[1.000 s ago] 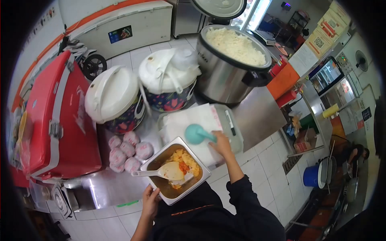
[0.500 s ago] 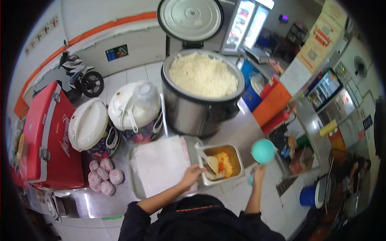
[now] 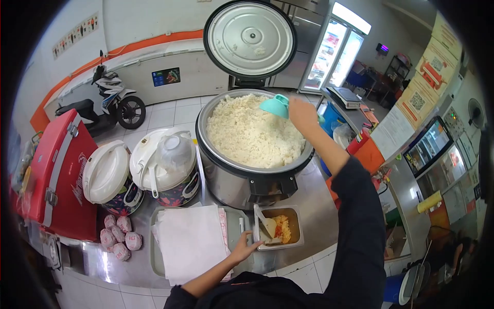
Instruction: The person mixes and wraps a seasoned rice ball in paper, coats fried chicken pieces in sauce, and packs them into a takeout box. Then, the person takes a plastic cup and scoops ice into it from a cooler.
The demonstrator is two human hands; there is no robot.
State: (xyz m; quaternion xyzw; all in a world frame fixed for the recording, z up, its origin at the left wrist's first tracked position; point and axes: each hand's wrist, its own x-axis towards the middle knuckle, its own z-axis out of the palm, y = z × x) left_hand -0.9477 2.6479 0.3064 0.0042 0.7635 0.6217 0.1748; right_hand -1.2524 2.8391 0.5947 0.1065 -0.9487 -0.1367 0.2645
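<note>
My right hand (image 3: 303, 114) is closed around a teal scoop (image 3: 275, 106), held over the rice (image 3: 247, 131) in the large open steel cooker (image 3: 226, 180). My left hand (image 3: 245, 248) has its fingers apart beside the left edge of a steel pan (image 3: 300, 226), between it and a tray; the fingertips reach the pan's rim. In the pan lie orange and yellow food (image 3: 282, 230) and a white paddle (image 3: 266, 222). White paper sheets (image 3: 190, 239) are stacked on the tray (image 3: 156, 257), with a marker (image 3: 241, 225) at its right side.
Several wrapped balls (image 3: 118, 234) sit left of the tray. Behind them stand two lidded floral pots (image 3: 105, 175) (image 3: 170, 198) and a red cooler (image 3: 51, 180). The cooker's raised lid (image 3: 250, 41) stands behind it. A co-worker (image 3: 458, 255) is at the far right.
My right hand has moved the scoop from right of the pan up over the rice. The pan now rests on the counter beside the tray, and my left hand has loosened from it.
</note>
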